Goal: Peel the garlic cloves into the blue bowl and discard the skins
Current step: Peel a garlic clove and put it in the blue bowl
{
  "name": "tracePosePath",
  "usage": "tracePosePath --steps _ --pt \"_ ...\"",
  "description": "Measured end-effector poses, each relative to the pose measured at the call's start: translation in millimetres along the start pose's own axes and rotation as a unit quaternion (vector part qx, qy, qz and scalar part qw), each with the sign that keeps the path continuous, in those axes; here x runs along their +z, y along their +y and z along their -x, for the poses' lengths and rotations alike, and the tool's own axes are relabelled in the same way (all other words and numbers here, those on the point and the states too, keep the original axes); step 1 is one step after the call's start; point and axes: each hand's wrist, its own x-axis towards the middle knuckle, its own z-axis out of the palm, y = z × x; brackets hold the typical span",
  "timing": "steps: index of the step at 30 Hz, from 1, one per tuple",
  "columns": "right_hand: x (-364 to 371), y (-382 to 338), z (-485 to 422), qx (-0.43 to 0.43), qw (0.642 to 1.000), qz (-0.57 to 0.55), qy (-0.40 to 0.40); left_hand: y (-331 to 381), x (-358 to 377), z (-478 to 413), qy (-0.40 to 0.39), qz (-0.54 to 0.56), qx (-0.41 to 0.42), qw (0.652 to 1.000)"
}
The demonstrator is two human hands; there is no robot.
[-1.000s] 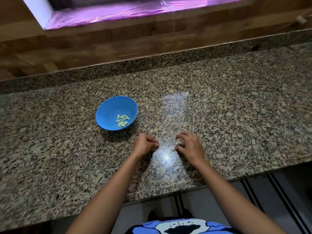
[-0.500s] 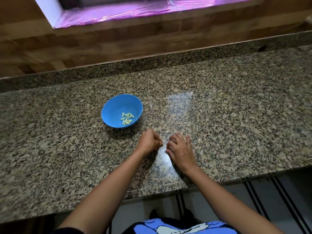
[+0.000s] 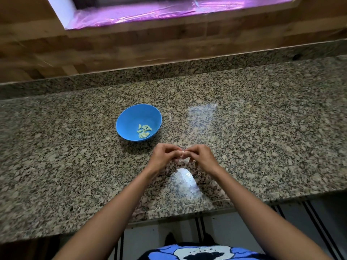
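Directly in front of the person, both forearms reach over the near edge of the granite counter (image 3: 262,139) and angle inward until the hands meet. The left hand (image 3: 163,156) and right hand (image 3: 203,156) are raised a little above the stone, knuckles up, fingers curled. Their fingertips come together on a small pale garlic clove (image 3: 182,154), which both hands pinch between thumb and fingers. The clove is blurred, so how much skin it carries cannot be told. The blue bowl (image 3: 129,117) stands upright on the counter, beyond the left hand and slightly to its left, apart from both hands. A small heap of peeled cloves (image 3: 144,130) lies at its bottom, towards the near right side.
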Motion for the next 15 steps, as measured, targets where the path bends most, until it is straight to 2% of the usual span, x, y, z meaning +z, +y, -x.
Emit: tracePosePath --steps 4,6,8,9,10,12,13,15 --pt "-8.5 -3.1 -4.8 0.024 0.988 -0.120 -0.090 1.1 -6.8 0.0 0.034 -0.140 0.082 0.986" --pt "-9.7 -3.7 -3.0 0.049 0.972 -0.193 -0.122 2.1 -8.6 0.2 0.037 -0.171 0.106 0.979" --pt "-8.0 -2.9 -2.5 0.070 0.960 -0.240 -0.129 1.7 -9.4 0.3 0.035 -0.172 0.114 0.978" --pt "-6.6 -2.6 -2.0 0.063 0.965 -0.226 -0.114 1.6 -9.3 -0.3 0.031 -0.186 0.113 0.976" --pt "-4.3 -1.8 -2.3 0.041 0.980 -0.170 -0.090 1.7 -8.5 -0.8 0.025 -0.211 0.106 0.971" --pt "1.0 0.6 -3.7 -0.028 0.998 0.034 -0.033 0.1 -6.8 -2.7 0.007 -0.252 0.062 0.966" --pt "3.9 2.6 -4.2 -0.077 0.988 0.134 -0.004 -0.4 -6.3 -3.2 -0.002 -0.239 0.024 0.971" --pt "6.5 5.6 -7.3 -0.210 0.932 0.286 0.069 0.1 -7.7 -4.8 -0.031 -0.115 -0.080 0.990"
